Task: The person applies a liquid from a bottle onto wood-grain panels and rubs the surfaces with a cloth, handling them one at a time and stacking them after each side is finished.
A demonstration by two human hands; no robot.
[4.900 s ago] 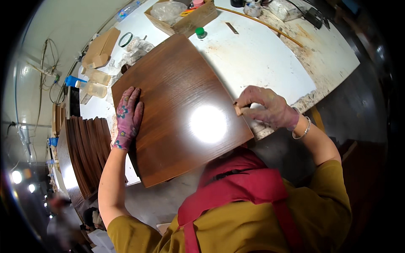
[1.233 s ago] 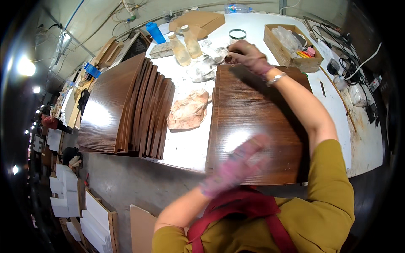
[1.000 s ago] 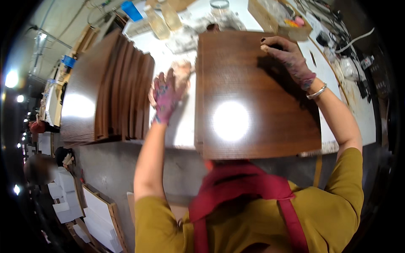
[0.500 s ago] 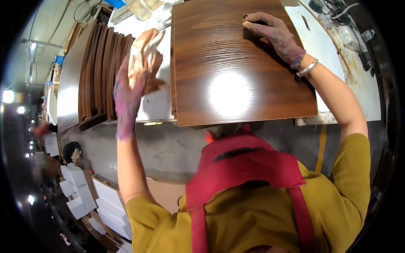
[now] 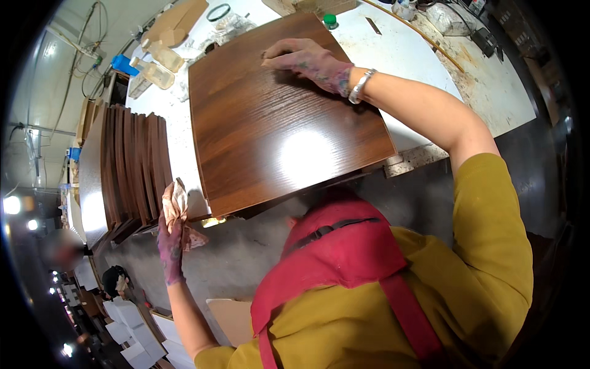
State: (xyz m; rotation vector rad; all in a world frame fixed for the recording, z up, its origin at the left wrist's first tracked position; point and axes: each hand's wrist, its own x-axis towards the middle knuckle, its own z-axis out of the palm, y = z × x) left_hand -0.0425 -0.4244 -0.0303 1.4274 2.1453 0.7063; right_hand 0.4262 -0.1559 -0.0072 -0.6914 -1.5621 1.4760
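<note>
A dark brown wood-grain board [image 5: 246,141] with a glossy face lies flat on the white worktable in front of me. Over its far right part, my right hand [image 5: 312,66], in a stained purple glove, has thumb and fingers drawn together; anything between them is too small to make out. My left hand [image 5: 170,246], gloved likewise, is closed on a crumpled pale pink cloth [image 5: 176,206] by the table's near edge, left of the board. Just beyond that hand, several similar brown boards [image 5: 132,166] stand on edge in a row.
Clear plastic bottles [image 5: 158,75] and a blue container [image 5: 125,64] stand at the far left of the table. A green cap [image 5: 330,21] sits behind the board. Along the far right runs a thin wooden stick [image 5: 430,43]. Another person [image 5: 114,281] is at the lower left.
My left hand has come down toward the table's near edge with the cloth. My right hand remains over the board, its fingers still together. The whole view has turned and shifted.
</note>
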